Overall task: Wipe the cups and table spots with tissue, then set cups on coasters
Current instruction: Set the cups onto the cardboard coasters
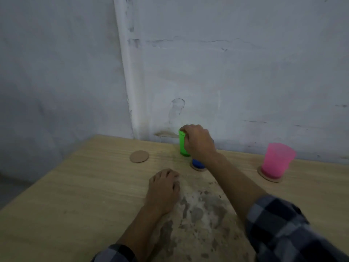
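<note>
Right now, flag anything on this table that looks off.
A grey, blotchy stained patch spreads over the wooden table beside the left hand. One cork coaster sits bare, while the right hand grips the green cup.

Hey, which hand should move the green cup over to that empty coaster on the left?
Right. The right hand already grips the green cup, so it can likely carry it straight to the bare coaster. The left hand rests flat on the table, nearer the person.
</note>
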A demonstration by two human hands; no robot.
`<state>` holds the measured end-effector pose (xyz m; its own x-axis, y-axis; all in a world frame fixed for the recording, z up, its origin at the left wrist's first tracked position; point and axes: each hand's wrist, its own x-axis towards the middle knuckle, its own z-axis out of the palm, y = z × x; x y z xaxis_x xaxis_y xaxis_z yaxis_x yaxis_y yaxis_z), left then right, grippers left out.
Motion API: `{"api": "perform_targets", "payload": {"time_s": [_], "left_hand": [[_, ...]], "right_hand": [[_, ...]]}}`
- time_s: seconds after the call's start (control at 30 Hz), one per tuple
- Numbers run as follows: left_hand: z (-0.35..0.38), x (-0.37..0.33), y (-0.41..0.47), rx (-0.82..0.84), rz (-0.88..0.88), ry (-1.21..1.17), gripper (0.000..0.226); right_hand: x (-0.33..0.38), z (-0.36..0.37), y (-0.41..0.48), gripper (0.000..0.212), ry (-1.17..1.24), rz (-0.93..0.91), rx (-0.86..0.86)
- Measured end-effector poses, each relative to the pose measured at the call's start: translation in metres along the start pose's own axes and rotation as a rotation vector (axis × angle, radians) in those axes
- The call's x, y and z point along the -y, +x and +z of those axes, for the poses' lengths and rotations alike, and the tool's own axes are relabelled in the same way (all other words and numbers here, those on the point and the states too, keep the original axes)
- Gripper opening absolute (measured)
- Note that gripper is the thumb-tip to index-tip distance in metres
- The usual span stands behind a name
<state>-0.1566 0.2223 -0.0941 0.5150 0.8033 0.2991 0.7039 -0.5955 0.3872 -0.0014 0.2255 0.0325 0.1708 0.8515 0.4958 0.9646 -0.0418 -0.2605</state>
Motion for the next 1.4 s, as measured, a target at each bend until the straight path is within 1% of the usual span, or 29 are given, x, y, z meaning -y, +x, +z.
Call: {"api": "perform_targets", "payload": {"time_s": [0.07,0.13,0.23,0.27,0.33,0.5,0.7,0.83,0.93,1.07,1.17,1.4], "left_hand": [[0.002,-0.001,-0.001,-0.004,-0.023,0.007,0.035],[0.002,-0.002,-0.002,0.007,-0.036,0.007,0.036],[0.003,0.0,0.001,-0.003,-0.034,0.032,0.037],[0.002,-0.001,0.001,-0.013,-0.033,0.04,0.037],[0.003,0.0,0.003,-0.02,-0.032,0.044,0.036],[0.003,0.001,0.003,-0.009,-0.038,0.03,0.037],[0.001,0.001,0.004,-0.001,-0.04,0.008,0.037],[-0.006,0.003,0.001,0.021,-0.019,-0.066,0.032],[-0.018,0.016,-0.003,0.025,-0.026,-0.037,0.032],[-0.036,0.05,-0.01,0.003,-0.077,0.058,0.036],[-0.043,0.068,-0.017,-0.055,-0.121,0.088,0.042],[-0.038,0.068,-0.018,-0.09,-0.178,0.106,0.041]], "right_hand": [[-0.008,0.004,0.019,0.038,-0.177,0.081,0.079],[-0.017,0.01,0.033,0.057,-0.256,0.201,0.204],[-0.025,0.021,0.052,0.09,-0.266,0.345,0.406],[-0.027,0.025,0.056,0.096,-0.254,0.373,0.453],[-0.03,0.03,0.063,0.099,-0.222,0.4,0.503],[-0.03,0.032,0.069,0.087,-0.199,0.403,0.476],[-0.029,0.029,0.07,0.088,-0.096,0.416,0.333],[-0.015,0.016,0.07,0.083,0.025,0.341,0.218],[0.002,0.016,0.069,0.085,0.108,0.253,0.159],[0.032,0.033,0.064,0.094,0.243,0.182,0.22],[0.053,0.051,0.061,0.094,0.306,0.169,0.253],[0.092,0.083,0.067,0.094,0.386,0.128,0.276]]}}
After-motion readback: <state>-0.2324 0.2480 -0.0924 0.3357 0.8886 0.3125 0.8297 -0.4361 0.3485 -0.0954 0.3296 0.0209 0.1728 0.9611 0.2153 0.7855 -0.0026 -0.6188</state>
